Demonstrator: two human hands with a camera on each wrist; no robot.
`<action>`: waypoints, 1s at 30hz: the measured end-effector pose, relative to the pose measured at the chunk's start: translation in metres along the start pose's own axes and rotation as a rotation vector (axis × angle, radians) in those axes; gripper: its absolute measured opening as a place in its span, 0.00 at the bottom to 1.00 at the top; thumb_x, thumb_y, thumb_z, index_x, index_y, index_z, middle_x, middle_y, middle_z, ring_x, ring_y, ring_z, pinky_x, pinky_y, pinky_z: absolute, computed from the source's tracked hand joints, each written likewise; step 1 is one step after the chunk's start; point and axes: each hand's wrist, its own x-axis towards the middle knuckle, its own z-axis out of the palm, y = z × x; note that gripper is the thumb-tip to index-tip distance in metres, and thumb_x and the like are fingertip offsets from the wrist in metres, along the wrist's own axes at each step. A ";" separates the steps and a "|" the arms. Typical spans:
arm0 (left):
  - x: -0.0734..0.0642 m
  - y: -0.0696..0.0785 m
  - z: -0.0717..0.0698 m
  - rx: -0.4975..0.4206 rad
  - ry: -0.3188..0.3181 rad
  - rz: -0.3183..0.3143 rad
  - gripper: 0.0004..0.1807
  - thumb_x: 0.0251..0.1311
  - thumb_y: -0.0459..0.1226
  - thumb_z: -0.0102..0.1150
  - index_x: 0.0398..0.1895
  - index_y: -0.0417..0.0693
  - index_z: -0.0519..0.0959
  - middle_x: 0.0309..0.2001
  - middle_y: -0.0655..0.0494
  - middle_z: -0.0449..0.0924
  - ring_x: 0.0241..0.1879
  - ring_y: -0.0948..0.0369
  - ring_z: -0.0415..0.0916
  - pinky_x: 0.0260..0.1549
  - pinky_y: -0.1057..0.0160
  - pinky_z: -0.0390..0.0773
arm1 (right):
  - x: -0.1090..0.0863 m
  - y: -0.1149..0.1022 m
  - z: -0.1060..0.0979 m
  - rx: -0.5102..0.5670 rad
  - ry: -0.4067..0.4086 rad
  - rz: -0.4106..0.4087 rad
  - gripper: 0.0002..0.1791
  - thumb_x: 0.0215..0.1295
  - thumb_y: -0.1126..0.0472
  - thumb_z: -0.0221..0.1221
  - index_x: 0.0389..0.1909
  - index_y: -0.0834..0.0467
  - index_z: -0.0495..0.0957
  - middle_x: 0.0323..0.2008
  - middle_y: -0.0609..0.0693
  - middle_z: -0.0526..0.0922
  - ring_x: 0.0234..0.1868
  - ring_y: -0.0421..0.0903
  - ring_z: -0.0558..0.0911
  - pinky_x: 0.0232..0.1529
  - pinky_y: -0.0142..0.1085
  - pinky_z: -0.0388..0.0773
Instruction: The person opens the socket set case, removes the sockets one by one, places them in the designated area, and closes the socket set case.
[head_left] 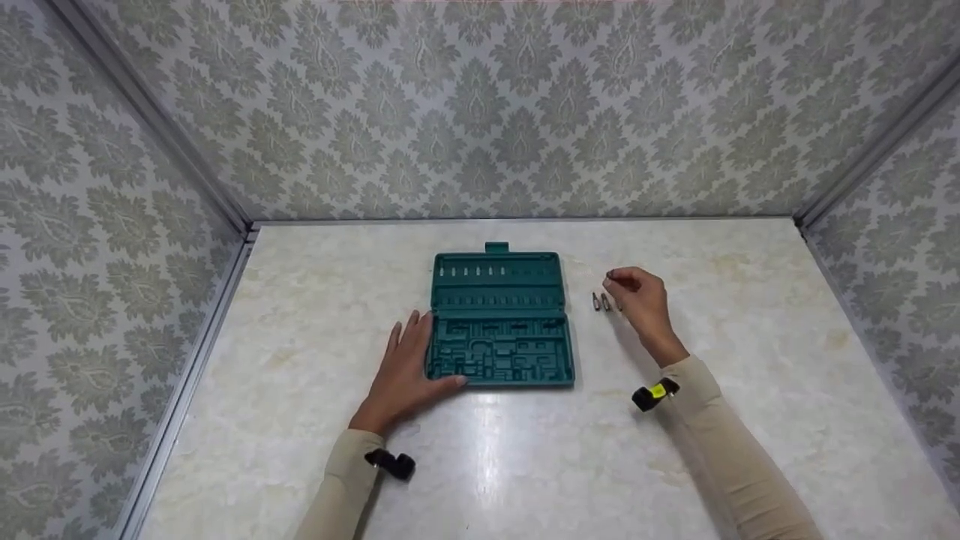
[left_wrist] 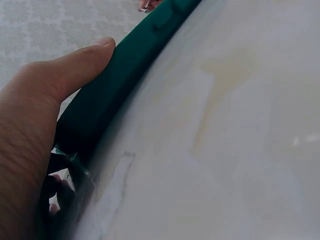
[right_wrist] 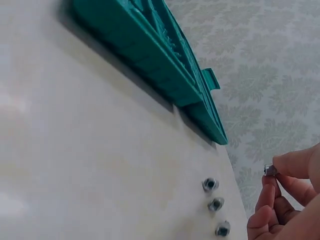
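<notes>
A green plastic tool case (head_left: pixel 499 311) lies opened flat on the table, its lid at the back. My left hand (head_left: pixel 409 367) rests at its front left corner, fingers extended along the left side and thumb against the front edge; the left wrist view shows the thumb (left_wrist: pixel 82 70) on the front wall. To the right of the case, my right hand (head_left: pixel 641 300) pinches a small silver metal bit (right_wrist: pixel 270 170) between thumb and fingers, raised above the table. Below that hand stand three similar metal bits (right_wrist: pixel 216 204), one partly hidden by it in the head view.
Several small bits (head_left: pixel 466 272) sit in the left part of the lid's top row. The case's lower half has moulded recesses (head_left: pixel 517 352). A pale marbled table (head_left: pixel 300 315) carries everything, with patterned walls (head_left: pixel 480 112) at the back and sides.
</notes>
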 end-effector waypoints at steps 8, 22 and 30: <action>-0.001 0.000 0.000 -0.009 -0.006 -0.009 0.75 0.54 0.79 0.67 0.93 0.54 0.41 0.91 0.50 0.39 0.90 0.50 0.30 0.87 0.42 0.35 | -0.011 0.018 -0.015 0.047 0.045 0.029 0.16 0.78 0.67 0.66 0.58 0.72 0.84 0.52 0.63 0.87 0.45 0.41 0.85 0.43 0.30 0.83; 0.002 0.001 -0.001 0.002 -0.004 0.013 0.76 0.53 0.78 0.69 0.93 0.51 0.42 0.91 0.49 0.42 0.90 0.52 0.32 0.87 0.45 0.33 | -0.018 0.039 -0.020 -0.128 0.137 -0.035 0.13 0.76 0.64 0.68 0.55 0.67 0.89 0.51 0.63 0.90 0.42 0.37 0.83 0.42 0.23 0.78; 0.000 0.000 -0.001 -0.003 0.002 0.009 0.76 0.53 0.78 0.69 0.93 0.52 0.42 0.91 0.50 0.41 0.90 0.53 0.32 0.87 0.45 0.34 | -0.019 0.047 -0.019 -0.194 0.182 -0.047 0.13 0.77 0.62 0.67 0.56 0.65 0.90 0.48 0.60 0.91 0.42 0.45 0.84 0.42 0.27 0.77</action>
